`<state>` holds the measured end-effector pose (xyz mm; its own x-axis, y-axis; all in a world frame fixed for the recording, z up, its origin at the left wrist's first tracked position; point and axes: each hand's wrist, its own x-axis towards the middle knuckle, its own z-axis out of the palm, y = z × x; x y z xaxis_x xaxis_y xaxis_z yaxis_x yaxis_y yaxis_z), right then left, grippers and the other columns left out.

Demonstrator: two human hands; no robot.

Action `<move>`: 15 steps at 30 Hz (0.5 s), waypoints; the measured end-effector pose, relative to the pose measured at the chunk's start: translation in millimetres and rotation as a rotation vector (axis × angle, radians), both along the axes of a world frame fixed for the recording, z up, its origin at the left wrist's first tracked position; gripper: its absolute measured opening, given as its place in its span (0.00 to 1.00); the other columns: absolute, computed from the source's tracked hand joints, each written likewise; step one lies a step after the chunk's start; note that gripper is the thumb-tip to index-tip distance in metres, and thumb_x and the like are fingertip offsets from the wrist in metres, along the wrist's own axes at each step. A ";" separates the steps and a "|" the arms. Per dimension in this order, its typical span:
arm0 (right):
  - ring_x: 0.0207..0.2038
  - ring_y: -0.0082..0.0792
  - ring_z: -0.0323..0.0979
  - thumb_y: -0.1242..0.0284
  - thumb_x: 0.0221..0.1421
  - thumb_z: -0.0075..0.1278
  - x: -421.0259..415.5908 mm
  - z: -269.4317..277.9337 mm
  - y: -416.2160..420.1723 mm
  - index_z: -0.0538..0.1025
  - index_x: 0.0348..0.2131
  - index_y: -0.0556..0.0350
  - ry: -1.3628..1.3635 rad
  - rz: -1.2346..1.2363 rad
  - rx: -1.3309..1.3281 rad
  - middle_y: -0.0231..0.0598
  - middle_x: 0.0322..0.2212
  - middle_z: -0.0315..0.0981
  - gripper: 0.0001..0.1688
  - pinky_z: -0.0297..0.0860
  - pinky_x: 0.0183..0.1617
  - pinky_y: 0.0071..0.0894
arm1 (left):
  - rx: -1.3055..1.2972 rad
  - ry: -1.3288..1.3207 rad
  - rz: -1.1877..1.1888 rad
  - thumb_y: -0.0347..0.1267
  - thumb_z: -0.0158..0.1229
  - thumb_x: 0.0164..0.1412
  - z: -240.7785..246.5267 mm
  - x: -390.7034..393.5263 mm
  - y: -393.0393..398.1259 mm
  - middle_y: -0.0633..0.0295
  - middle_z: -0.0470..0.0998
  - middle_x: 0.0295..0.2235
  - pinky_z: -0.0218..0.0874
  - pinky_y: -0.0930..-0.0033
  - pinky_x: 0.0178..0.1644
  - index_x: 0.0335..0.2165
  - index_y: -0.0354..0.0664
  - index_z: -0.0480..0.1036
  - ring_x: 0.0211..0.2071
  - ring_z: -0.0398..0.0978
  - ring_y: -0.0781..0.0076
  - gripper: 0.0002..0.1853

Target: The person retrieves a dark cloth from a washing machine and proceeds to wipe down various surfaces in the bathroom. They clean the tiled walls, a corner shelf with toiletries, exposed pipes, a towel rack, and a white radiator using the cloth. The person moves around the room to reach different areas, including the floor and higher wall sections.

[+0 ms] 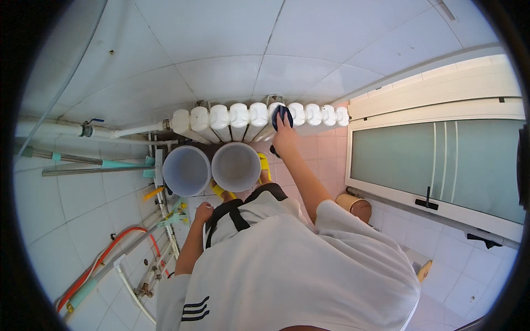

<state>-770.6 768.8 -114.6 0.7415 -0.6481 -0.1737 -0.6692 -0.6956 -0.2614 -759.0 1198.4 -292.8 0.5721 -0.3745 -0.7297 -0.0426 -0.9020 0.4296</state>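
My right hand (285,138) reaches forward and holds a dark cloth (283,118) against the top of a white sectional radiator (239,115). Two of its fingers lie stretched over the cloth, and a dark end hangs below the palm. Down by my left hip is my left hand (204,212), its fingers curled; whether anything is in it I cannot tell. Two round buckets stand side by side below the radiator: a bluish left bucket (186,170) and a greyish right bucket (236,166). No contents can be made out in either.
Mop handles (99,170) lean along the left tiled wall, near an orange-red hose (120,244) and white pipes (136,129). To the right stands a frosted-glass door (393,151) with a black handle (427,202). A brown bin (354,208) sits beside it.
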 end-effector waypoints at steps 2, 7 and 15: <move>0.37 0.49 0.74 0.76 0.45 0.46 -1.2 -0.2 -2.9 0.59 0.58 0.51 0.005 0.083 -0.066 0.49 0.59 0.52 0.38 0.71 0.39 0.44 | 0.006 -0.001 0.022 0.39 0.55 0.49 -5.3 -7.7 13.0 0.48 0.77 0.32 0.65 0.57 0.44 0.33 0.38 0.73 0.37 0.74 0.50 0.16; 0.39 0.48 0.73 0.74 0.47 0.44 34.9 4.9 -26.7 0.61 0.57 0.52 0.068 0.054 -0.095 0.47 0.59 0.52 0.35 0.71 0.41 0.42 | 0.059 -0.039 -0.053 0.38 0.55 0.49 -22.1 -17.6 26.9 0.47 0.77 0.32 0.65 0.57 0.43 0.31 0.38 0.74 0.37 0.74 0.50 0.14; 0.38 0.52 0.73 0.74 0.46 0.42 -7.2 44.0 -37.4 0.65 0.55 0.53 0.250 0.051 0.299 0.55 0.51 0.62 0.33 0.69 0.44 0.44 | -0.053 -0.023 0.025 0.39 0.55 0.48 -10.8 -9.3 10.7 0.49 0.77 0.32 0.65 0.57 0.42 0.32 0.38 0.75 0.36 0.75 0.51 0.16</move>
